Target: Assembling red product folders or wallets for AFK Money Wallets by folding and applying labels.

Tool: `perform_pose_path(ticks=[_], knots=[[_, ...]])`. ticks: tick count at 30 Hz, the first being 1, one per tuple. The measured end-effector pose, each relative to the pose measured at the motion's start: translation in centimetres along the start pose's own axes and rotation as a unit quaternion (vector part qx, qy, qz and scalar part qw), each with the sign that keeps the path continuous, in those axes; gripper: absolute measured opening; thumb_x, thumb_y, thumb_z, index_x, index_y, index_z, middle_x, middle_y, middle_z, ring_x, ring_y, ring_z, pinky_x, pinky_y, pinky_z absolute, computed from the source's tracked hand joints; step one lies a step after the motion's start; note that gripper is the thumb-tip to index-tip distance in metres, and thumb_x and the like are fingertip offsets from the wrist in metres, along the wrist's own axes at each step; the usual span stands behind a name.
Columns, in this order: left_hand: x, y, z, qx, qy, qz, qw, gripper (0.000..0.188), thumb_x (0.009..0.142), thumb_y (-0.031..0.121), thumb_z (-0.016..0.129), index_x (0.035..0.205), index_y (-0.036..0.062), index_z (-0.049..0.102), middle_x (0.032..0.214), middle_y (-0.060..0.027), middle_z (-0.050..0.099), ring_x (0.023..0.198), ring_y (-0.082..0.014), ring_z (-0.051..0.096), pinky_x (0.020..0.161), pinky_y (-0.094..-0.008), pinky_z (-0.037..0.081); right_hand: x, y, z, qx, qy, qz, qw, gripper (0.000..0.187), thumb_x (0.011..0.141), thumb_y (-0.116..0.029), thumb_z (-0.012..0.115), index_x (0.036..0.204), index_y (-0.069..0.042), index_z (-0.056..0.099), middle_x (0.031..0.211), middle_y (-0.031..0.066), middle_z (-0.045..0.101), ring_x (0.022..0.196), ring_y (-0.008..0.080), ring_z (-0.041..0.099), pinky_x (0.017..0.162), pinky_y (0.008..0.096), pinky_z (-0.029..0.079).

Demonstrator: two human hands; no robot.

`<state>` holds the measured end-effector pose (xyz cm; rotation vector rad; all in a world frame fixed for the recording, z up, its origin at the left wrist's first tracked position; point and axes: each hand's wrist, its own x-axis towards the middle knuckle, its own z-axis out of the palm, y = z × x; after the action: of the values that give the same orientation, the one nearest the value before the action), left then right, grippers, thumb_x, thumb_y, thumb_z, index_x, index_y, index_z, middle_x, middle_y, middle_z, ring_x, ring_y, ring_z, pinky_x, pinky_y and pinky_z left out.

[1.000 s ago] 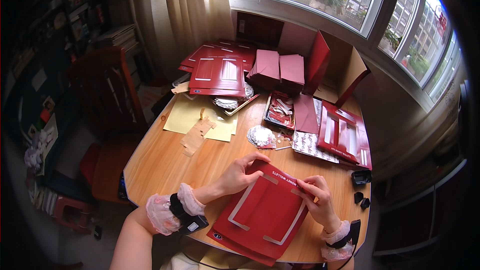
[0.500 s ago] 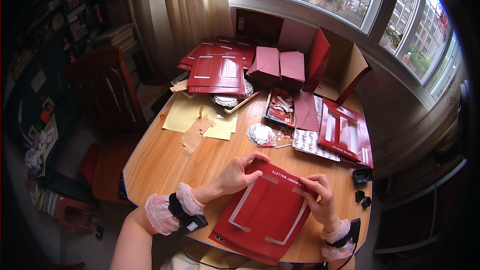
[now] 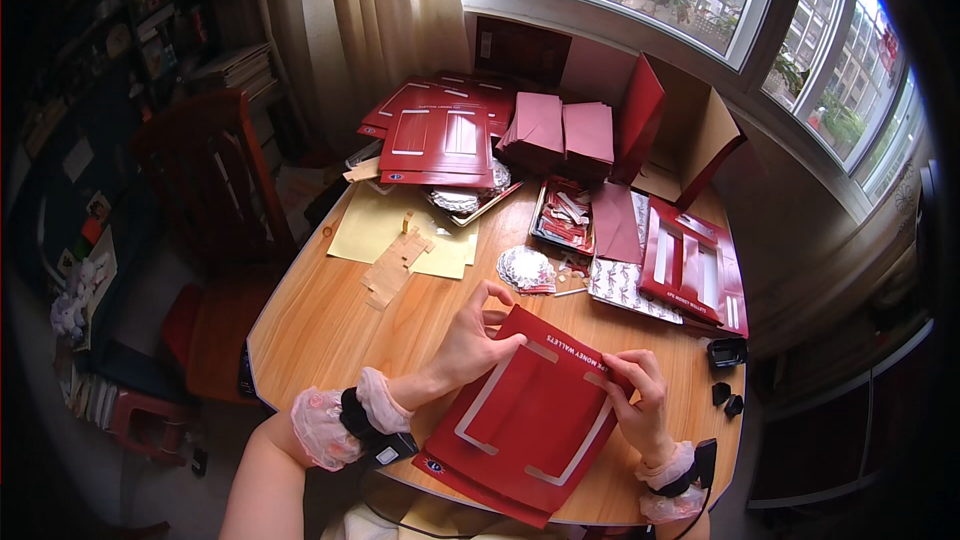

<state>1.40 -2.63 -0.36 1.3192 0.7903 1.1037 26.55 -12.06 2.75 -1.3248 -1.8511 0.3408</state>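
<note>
A glossy red card sheet [image 3: 535,410] with white printed lettering tilts near the table's front edge. Pale strips and tan tape pieces mark two bracket shapes on its face. At its upper left corner, my left hand [image 3: 475,345] pinches the edge, thumb on the front and index finger bent above. My right hand [image 3: 642,390] grips the upper right edge, thumb in front and the other fingers partly hidden. Along the lower edge a second red layer shows beneath the top one. Both wrists wear black straps over pink frilly cuffs.
Beyond the sheet are a round stack of white-and-red pieces [image 3: 525,268], a tray of red-and-white pieces [image 3: 564,214], yellow paper [image 3: 365,230] with tan tape [image 3: 398,270], and stacked red cards [image 3: 430,168]. Pink stacks [image 3: 585,130] and an open box [image 3: 690,160] stand behind; small black parts [image 3: 727,352] lie right.
My left index finger has lifted and bent away from the card's top edge. The sheet's lower left corner has shifted slightly, showing more of the layer beneath. My right hand keeps its place.
</note>
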Motion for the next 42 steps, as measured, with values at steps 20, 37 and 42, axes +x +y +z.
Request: perform_pose_path(ticks=[20,37,42], knots=[[0.0,-0.6,-0.3,-0.048,-0.028,-0.023,0.998,0.037,0.082,-0.003,0.069,0.11,0.0058,0.047,0.102,-0.0101,0.069,0.09,-0.013,0.068,0.077,-0.0269,0.058,-0.1,-0.1,-0.1,-0.015,0.022,-0.03,0.999,0.034,0.072,0.001,0.079,0.104,-0.007,0.072,0.095,0.0087,0.062,0.087,0.0244,0.057,0.068,0.032,0.049],[0.2,-0.1,-0.3,0.039,-0.074,0.039,0.996,0.035,0.085,-0.005,0.063,0.117,0.0041,0.055,0.101,-0.0074,0.067,0.089,-0.011,0.066,0.076,-0.0244,0.056,-0.2,0.5,-0.5,-0.029,0.003,-0.033,0.999,0.037,0.072,0.007,0.076,0.106,-0.003,0.069,0.097,0.0095,0.059,0.083,0.0184,0.06,0.066,0.0264,0.05],[0.0,0.0,-0.3,0.05,-0.086,0.029,0.995,0.034,0.083,-0.004,0.065,0.116,0.0029,0.055,0.102,-0.0071,0.066,0.091,-0.0103,0.065,0.077,-0.0244,0.055,-0.2,0.1,-0.7,0.052,0.025,0.019,0.998,0.045,0.067,0.012,0.071,0.109,-0.004,0.069,0.097,0.0111,0.061,0.089,0.0259,0.059,0.075,0.032,0.049]])
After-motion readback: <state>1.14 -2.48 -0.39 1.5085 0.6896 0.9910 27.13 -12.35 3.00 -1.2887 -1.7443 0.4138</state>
